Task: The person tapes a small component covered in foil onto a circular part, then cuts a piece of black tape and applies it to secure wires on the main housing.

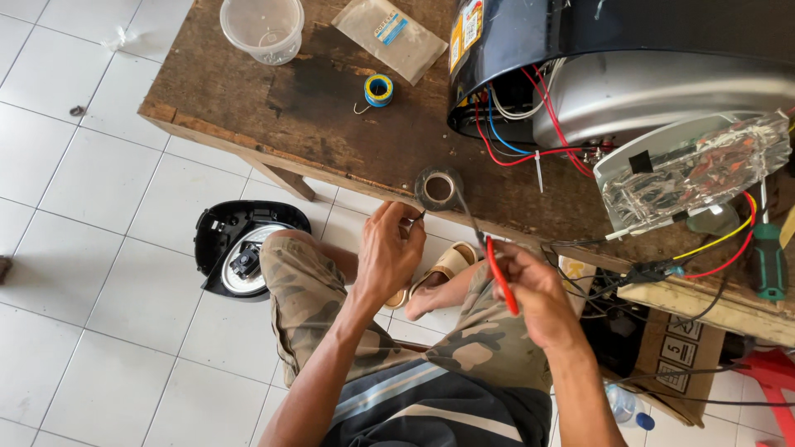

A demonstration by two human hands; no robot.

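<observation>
The floor (91, 190) consists of white square tiles with grey joints and fills the left half and lower left of the frame. The worktop (273, 99) is a dark, stained and worn wooden slab running from the upper centre to the right edge, with its front edge slanting down toward the lower right. On its upper right part lies an opened black appliance housing (530, 33) on its side, exposing a silver inner shell and red, blue and white wires (513, 141). Just to the right of it lies a grey plate covered with crinkled foil (696, 170). A black appliance lid (236, 248) rests on the floor at centre left, beside the person's knee. A clear plastic container (262, 29) stands at the upper centre of the worktop, with a flat grey packet (389, 37) near it and a small blue-and-yellow spool of solder (378, 89) below the packet. A roll of black tape (437, 189) stands at the worktop edge, just above the hands. A green-handled screwdriver (770, 261) lies at the right edge. The left hand (389, 257), at frame centre, is closed with its fingertips pinched on a small dark part that is too small to identify. The right hand (538, 298), just right of centre, is clamped on red-handled pliers (501, 277).
</observation>
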